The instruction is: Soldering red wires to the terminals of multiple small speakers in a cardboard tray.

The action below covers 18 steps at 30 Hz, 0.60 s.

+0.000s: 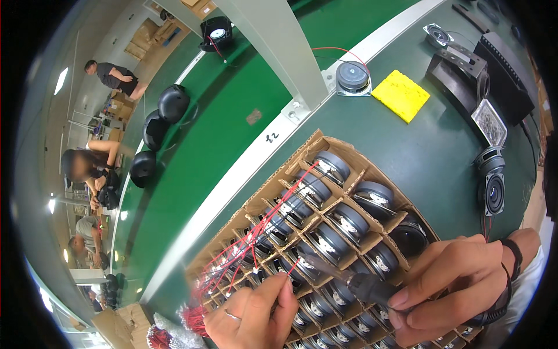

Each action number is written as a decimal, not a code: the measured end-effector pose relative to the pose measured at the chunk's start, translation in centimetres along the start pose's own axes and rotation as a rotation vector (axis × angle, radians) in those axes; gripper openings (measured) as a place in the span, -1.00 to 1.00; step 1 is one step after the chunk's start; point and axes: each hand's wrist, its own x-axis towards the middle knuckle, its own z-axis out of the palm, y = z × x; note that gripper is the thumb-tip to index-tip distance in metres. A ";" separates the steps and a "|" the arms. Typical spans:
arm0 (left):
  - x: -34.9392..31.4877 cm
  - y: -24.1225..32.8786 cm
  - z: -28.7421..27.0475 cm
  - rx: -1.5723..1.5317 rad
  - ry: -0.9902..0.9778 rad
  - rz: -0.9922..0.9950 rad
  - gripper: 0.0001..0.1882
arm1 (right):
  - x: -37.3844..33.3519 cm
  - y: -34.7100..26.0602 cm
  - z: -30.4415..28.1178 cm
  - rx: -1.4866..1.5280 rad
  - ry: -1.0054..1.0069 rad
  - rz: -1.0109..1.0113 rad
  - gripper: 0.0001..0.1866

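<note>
A cardboard box [372, 167] with dividers holds many round speakers [329, 241], one to a compartment, their terminals facing up. My right hand [459, 285] grips the dark handle of a soldering iron [372, 288], its tip pointing left and down at a speaker near the middle of the box. Just left of that tip, my left hand [253, 317] pinches a thin red wire [294, 266] between thumb and forefinger. Whether the tip touches the wire or the terminal, I cannot tell. More red and black wires [270, 216] run across the left rows of speakers.
Beyond the box lie a yellow sponge [401, 96] and a loose speaker [353, 77]. A metal stand [459, 75] and more speakers [493, 193] are at the right. A grey post [285, 52] rises beside the green conveyor [244, 116], which carries black domed shells [173, 103]. People work across it.
</note>
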 end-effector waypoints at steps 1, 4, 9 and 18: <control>0.0 0.0 0.0 0.002 -0.004 -0.006 -0.77 | 0.0 0.0 0.0 0.010 0.001 0.001 -0.80; 0.0 0.0 0.1 0.002 -0.006 -0.010 -0.78 | 0.0 0.1 0.0 0.017 -0.001 -0.001 -0.80; 0.0 -0.1 0.2 0.018 0.015 0.001 -0.78 | 0.1 0.2 -0.1 0.019 -0.014 -0.008 -0.80; -0.1 0.0 0.2 0.020 0.021 -0.018 -0.79 | 0.1 -0.1 0.2 -0.002 -0.023 0.007 -0.81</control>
